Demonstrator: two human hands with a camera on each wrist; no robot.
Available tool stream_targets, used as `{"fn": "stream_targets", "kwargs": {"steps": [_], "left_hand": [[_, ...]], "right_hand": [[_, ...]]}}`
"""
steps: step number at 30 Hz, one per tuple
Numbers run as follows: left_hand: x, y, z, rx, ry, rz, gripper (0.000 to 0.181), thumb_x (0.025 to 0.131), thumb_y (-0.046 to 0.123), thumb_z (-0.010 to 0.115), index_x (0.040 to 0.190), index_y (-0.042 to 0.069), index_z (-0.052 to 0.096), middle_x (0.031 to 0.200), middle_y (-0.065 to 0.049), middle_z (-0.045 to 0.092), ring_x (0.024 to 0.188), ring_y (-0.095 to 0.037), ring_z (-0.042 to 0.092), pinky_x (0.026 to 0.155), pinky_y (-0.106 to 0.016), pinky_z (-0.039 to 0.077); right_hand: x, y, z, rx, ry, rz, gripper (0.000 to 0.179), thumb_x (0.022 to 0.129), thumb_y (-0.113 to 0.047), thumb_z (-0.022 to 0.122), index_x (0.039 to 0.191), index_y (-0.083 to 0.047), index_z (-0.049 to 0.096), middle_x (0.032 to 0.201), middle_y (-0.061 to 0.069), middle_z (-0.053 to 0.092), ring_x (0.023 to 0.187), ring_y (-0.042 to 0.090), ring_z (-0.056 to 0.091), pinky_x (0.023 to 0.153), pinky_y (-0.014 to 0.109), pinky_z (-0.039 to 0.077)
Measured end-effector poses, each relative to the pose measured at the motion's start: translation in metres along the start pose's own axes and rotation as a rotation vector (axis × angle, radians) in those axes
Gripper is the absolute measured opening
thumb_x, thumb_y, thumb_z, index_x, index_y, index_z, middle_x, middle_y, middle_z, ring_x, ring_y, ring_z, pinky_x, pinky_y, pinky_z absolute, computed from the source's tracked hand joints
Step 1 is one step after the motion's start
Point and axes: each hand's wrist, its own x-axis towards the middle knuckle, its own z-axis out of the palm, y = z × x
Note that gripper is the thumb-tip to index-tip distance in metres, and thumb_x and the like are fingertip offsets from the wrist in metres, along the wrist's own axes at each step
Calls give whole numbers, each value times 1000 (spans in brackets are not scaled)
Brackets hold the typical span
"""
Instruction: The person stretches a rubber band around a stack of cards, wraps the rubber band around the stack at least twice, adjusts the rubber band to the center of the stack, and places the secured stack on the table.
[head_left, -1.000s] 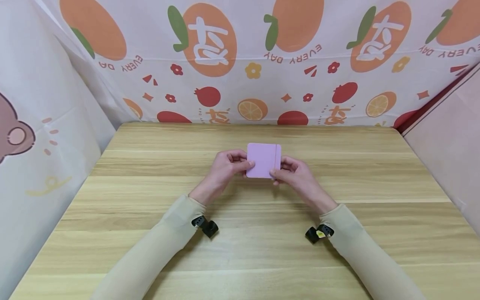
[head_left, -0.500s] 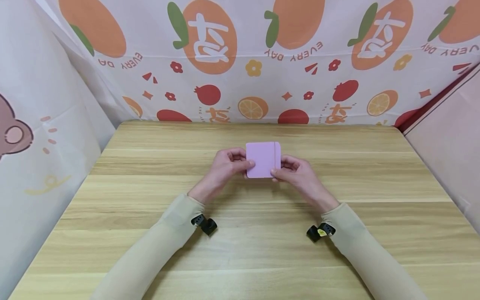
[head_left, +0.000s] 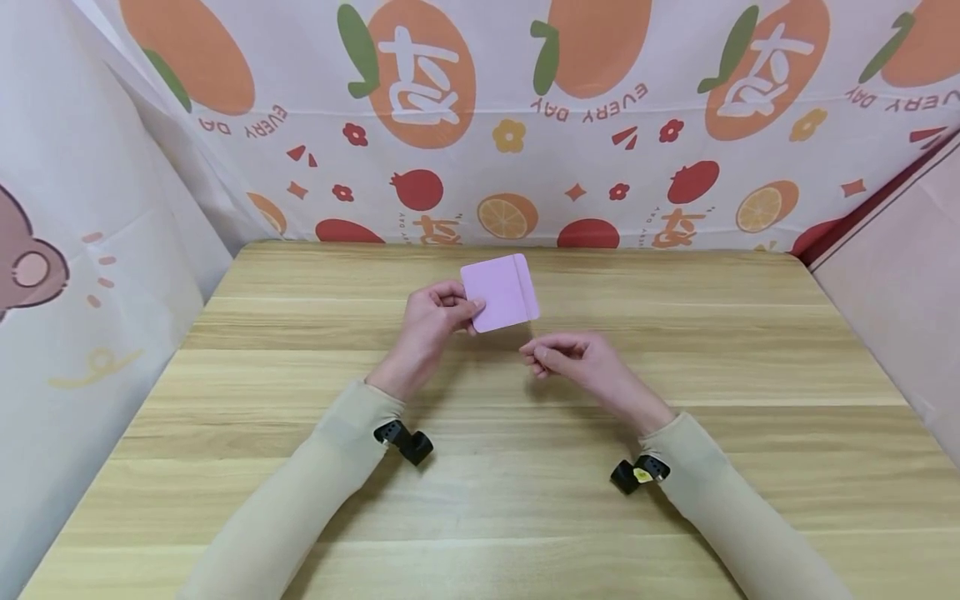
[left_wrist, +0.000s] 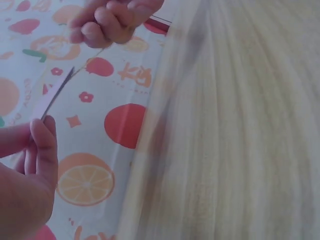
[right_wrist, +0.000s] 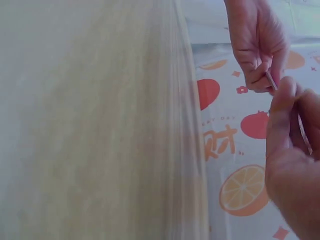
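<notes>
Hands apart: L hand (head_left: 431,323) pinches L edge of a flat, square lilac pad (head_left: 495,292) (material unclear), tilted above pale wood-grain table (head_left: 480,508); R hand (head_left: 568,357), off pad, near its lower-R corner, pinches a thin tan cord (left_wrist: 89,61) running to it.

A broad, pale yellow-brown, wood-grained tabletop (head_left: 495,517) has bands running nine to three o'clock, its far edge (head_left: 637,251) at twelve.

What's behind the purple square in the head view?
The left hand pinches the purple square, thumb in front, other fingers reaching behind its left edge. Wooden table shows beyond its top and right edges; the patch directly behind and any fingertips there are covered.
</notes>
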Motion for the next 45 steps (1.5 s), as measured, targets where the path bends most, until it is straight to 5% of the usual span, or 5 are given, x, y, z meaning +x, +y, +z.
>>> {"fn": "stream_targets", "kwargs": {"steps": [11,21,30,38,45], "left_hand": [[6,-2,-6,-123,105,-156,13,86,-10,65,79,-1,60,76,-8,61,57,-13,56,53,-21,49],[4,-1,-1,-171,129,-235,12,87,-11,65,80,-1,61,78,-9,63,56,-13,58,55,-21,50],[-2,-5,8,-107,129,-160,15,86,-9,67,77,-1,59,79,-8,58,57,-13,56,56,-24,50],[-1,-7,9,-182,142,-217,16,86,-11,65,78,-1,57,78,-8,60,54,-12,57,54,-23,50],[-3,-5,11,-131,144,-190,14,86,-10,66,78,-2,57,79,-9,59,55,-13,56,55,-23,50]], "right_hand": [[-6,-4,11,-186,-204,-136,20,90,-10,72,106,2,74,107,17,71,99,25,68,84,35,55],[-15,-21,37,-85,15,-253,48,102,-14,53,149,-16,43,101,15,68,80,31,68,71,44,59],[-9,-20,38,150,182,-88,52,106,-31,42,153,-45,25,119,31,57,82,32,69,73,60,54],[-7,-15,35,-182,115,-326,35,106,-17,44,135,-6,59,103,14,66,93,33,66,82,38,57],[-11,-21,38,-71,150,-213,63,106,-20,44,157,-35,11,112,21,60,89,30,66,80,46,57]]}}
